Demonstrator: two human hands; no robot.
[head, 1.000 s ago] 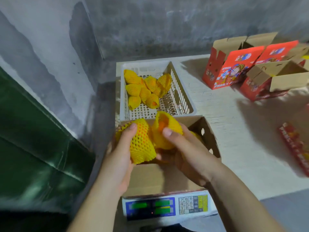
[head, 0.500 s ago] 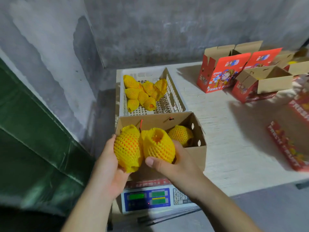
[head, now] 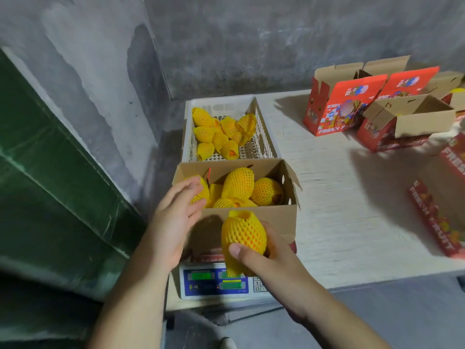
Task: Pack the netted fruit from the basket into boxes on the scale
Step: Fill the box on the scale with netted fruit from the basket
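1. Yellow-netted fruit [head: 243, 235] sits gripped in the right hand [head: 266, 258] before the box [head: 276, 217].
2. Left hand [head: 173, 217], fingers straight, touches another inside (box stands on the scale [head: 216, 283]).
3. Basket [head: 261, 137] holds more.

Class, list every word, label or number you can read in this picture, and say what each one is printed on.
"FRESH FRUIT": front of the upright red box.
"FRUIT": flat red carton at the table's right edge.
"1", "0": scale keypad.
Scale display digits and other print on the red boxes: too blurred to read.
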